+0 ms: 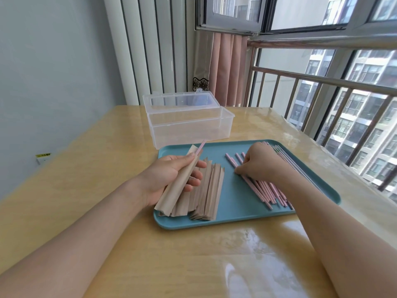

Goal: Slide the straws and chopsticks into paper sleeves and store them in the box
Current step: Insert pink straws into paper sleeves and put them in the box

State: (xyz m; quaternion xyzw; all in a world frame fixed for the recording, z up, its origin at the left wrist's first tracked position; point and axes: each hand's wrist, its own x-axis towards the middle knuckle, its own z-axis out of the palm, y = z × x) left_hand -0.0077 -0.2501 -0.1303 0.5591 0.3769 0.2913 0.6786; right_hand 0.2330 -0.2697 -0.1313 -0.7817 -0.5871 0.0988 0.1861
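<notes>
Both hands work over a teal tray (236,218): the left hand (169,177) grips a paper sleeve (178,186) with a pink straw (201,146) poking from its top. The right hand (260,164) pinches at loose pink straws (264,190) on the tray, beside a stack of sleeves (206,194). Behind the tray stands the clear box (189,127), its lid raised.

You're at a glossy pale wooden table (107,168) in daylight. On your left, a plain grey-blue wall (53,61); far ahead, white ribbed panelling (150,50) and a dusty-pink curtain (227,69). On your right, a metal railing (322,82) guards tall windows (365,125) facing apartment blocks.
</notes>
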